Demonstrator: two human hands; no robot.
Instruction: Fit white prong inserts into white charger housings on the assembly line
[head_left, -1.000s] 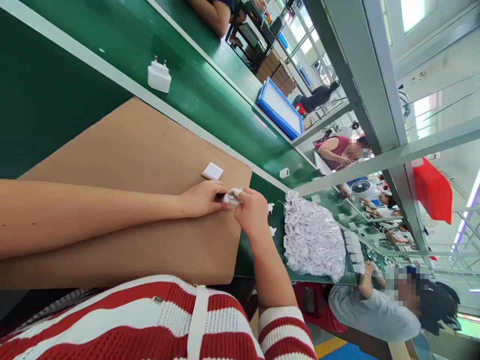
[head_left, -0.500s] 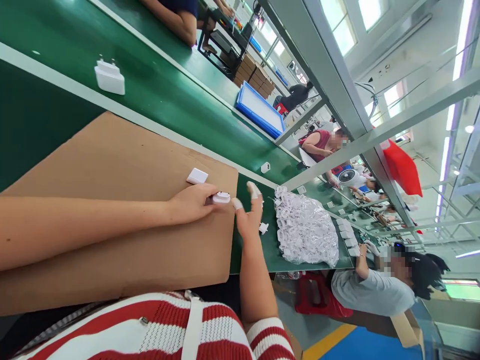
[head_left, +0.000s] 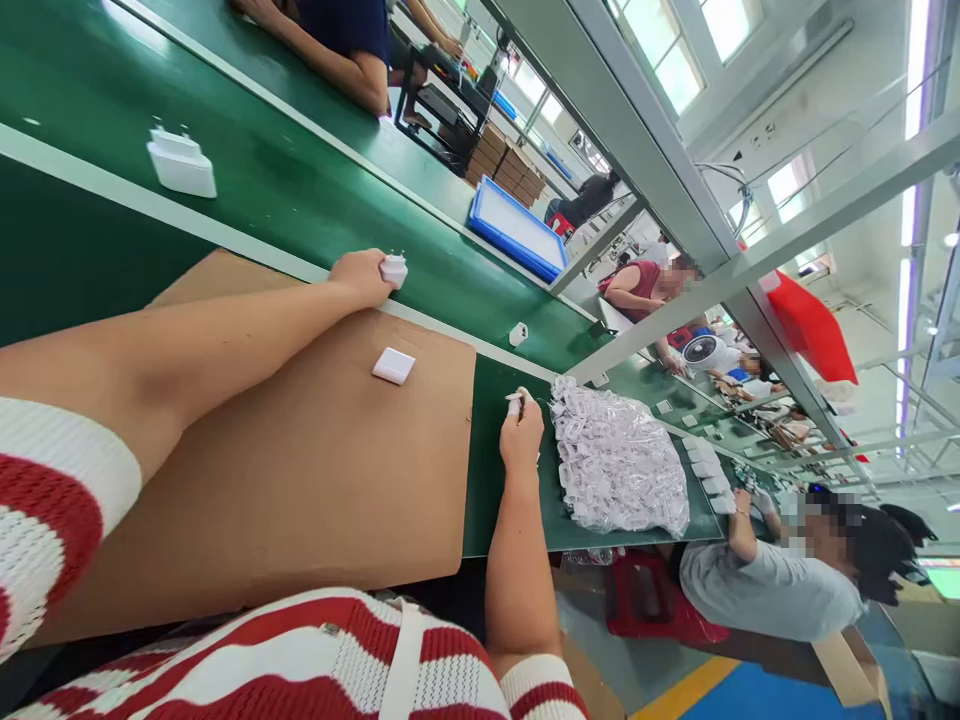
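My left hand (head_left: 361, 277) reaches across the cardboard to the green strip behind it. Its fingers are closed around a white plug charger (head_left: 394, 270) whose two pins point up and away. On the cardboard sheet (head_left: 315, 470) lies another white charger body (head_left: 394, 366), apart from both hands. My right hand (head_left: 522, 432) is over the green tabletop between the cardboard and a clear bag of white parts (head_left: 619, 460). Thumb and fingers, with white covers on the tips, are pinched together; something small and white shows at them, too small to name.
Further chargers stand on the green strip, one at the far left (head_left: 181, 163) and one nearer the middle (head_left: 518, 334). A pale rail (head_left: 285, 262) borders the strip. Past the bag sits a co-worker in grey (head_left: 772, 585). A blue-edged tray (head_left: 517, 228) lies on the far side.
My left hand has carried the charger from over the cardboard to the green strip. My right hand, spread before, has moved slightly right and closed into a pinch.
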